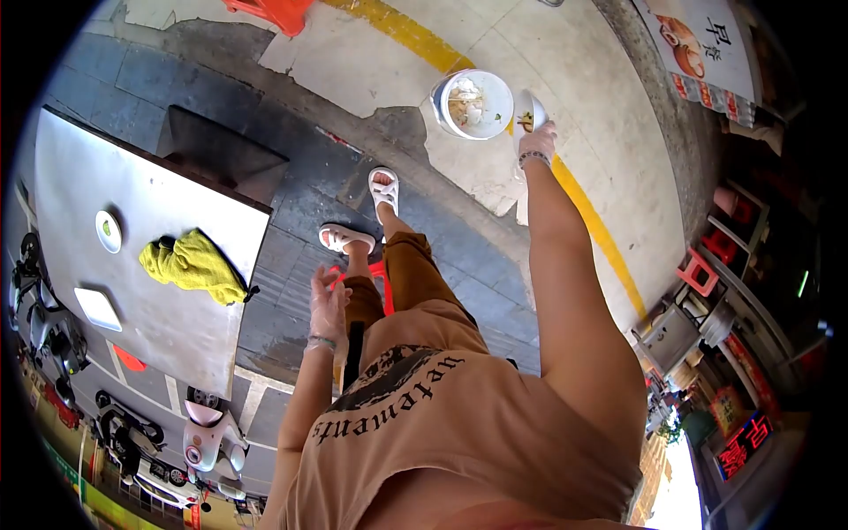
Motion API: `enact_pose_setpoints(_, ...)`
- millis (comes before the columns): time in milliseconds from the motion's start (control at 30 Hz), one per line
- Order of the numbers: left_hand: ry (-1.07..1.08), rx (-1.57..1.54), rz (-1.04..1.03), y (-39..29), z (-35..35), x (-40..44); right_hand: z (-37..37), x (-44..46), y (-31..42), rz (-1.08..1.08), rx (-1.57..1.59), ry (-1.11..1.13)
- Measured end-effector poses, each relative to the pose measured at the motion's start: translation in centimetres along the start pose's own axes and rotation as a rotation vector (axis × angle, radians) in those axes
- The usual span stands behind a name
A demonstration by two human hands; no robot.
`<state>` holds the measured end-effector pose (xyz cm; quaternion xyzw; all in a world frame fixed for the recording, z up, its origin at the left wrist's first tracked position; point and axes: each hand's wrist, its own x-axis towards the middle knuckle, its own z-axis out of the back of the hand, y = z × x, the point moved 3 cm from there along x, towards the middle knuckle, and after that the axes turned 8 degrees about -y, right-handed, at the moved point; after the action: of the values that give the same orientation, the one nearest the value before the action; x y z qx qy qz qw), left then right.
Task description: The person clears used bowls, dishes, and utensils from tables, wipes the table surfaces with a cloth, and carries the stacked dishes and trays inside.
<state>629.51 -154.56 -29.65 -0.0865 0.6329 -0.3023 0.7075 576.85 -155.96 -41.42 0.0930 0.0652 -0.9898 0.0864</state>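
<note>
A white bowl [536, 106] with brown scraps inside was in the right hand [537, 141], tilted just beside the white bucket [501, 90] on the pavement, whose inside held pale, lumpy waste. The right fingers gripped the bowl at its near edge, though their exact hold was hard to make out at that distance. The likeliest trouble was a spill: the lip seemed to stand beside the bucket's rim more than over it, so a steeper tilt there could have dropped scraps on the ground. A one-sided grip could also have let the bowl slip, and a knock against the rim might have shifted the bucket. The left hand [329, 305] hung near the red stool [385, 284], fingers loosely spread, with nothing visible in them. Dark lettering on the brown shirt [424, 415] read "vetements", upside down in this view. Farther out, a yellow cloth [190, 268] and a small dish [108, 231] lay on the metal table [190, 199]. At upper right, a food poster [707, 49] bore Chinese characters, apparently "早餐"; the glowing red sign [745, 444] at lower right was too blurred to read.
</note>
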Motion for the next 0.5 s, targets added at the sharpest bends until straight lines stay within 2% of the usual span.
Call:
enact_pose_setpoints(100,0.003,-0.016,0.007,0.6,0.4,0.8,0.1,-0.1,-0.2,0.056,0.005,0.008)
enact_pose_setpoints(400,-0.023,-0.01,0.043,1.6,1.0,1.5,0.7,-0.3,-0.4,0.006,0.109,-0.024)
enact_pose_setpoints(500,-0.019,0.006,0.052,1.8,1.0,1.3,1.2,-0.5,0.0,0.068,0.101,-0.044)
